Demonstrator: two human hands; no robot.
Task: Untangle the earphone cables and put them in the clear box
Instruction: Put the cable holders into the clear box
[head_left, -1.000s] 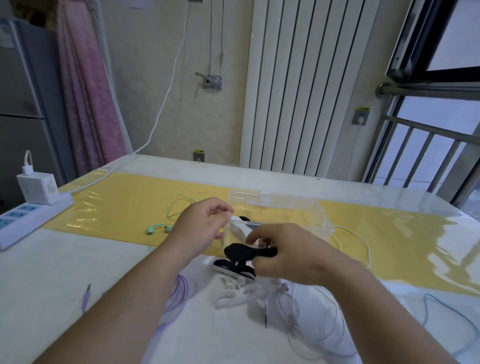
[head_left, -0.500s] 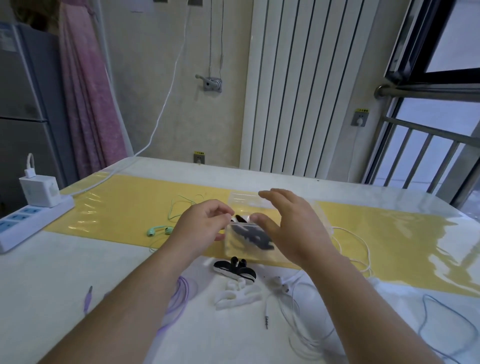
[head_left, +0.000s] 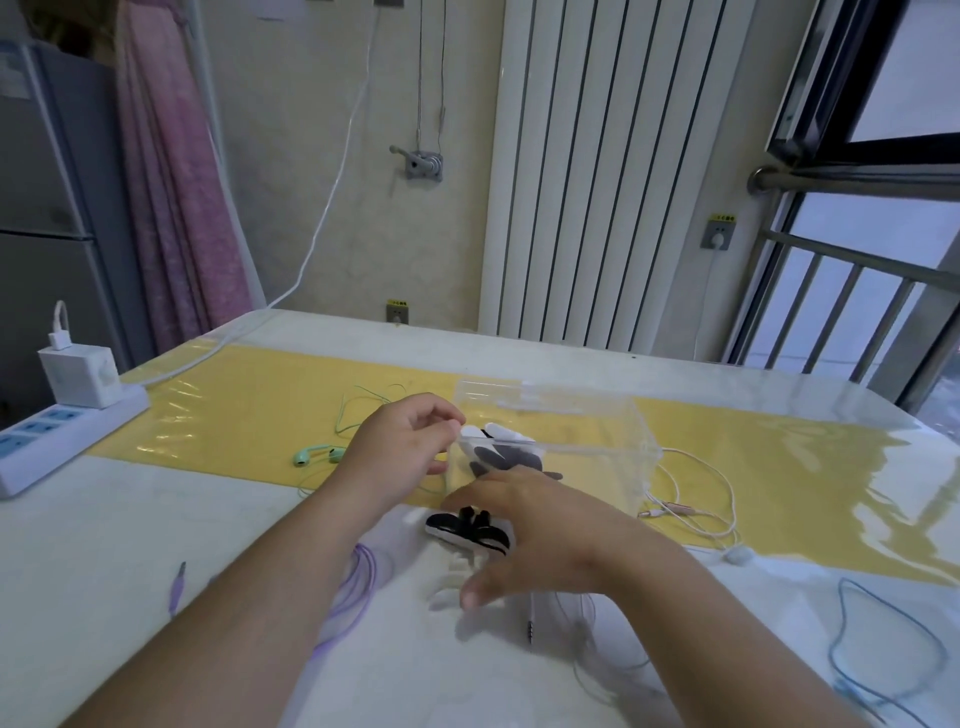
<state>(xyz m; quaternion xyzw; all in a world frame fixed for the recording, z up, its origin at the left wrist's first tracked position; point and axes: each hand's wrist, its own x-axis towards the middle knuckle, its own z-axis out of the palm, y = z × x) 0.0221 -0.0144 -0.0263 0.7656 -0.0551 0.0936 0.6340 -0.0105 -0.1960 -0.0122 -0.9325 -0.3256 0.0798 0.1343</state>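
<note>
The clear box (head_left: 613, 447) stands on the yellow strip and holds a black and a white wound earphone bundle (head_left: 501, 452). My left hand (head_left: 400, 449) pinches the box's near left rim. My right hand (head_left: 540, 540) hovers low over the table in front of the box, fingers straight and spread, holding nothing. Just under its fingers lies a black-and-white wound earphone bundle (head_left: 465, 530), with a white bundle (head_left: 457, 571) partly hidden below it.
Loose cables lie around: green earphones (head_left: 317, 454) at left, a purple cable (head_left: 358, 577) under my left forearm, a pinkish-white cable (head_left: 696, 499) right of the box, a blue cable (head_left: 883, 644) at near right. A power strip (head_left: 57, 436) with a charger (head_left: 78, 374) sits at the table's left edge.
My right hand carried a black bundle up into the box, let it go, and has come back down over the bundle on the table. My left hand stayed on the box rim.
</note>
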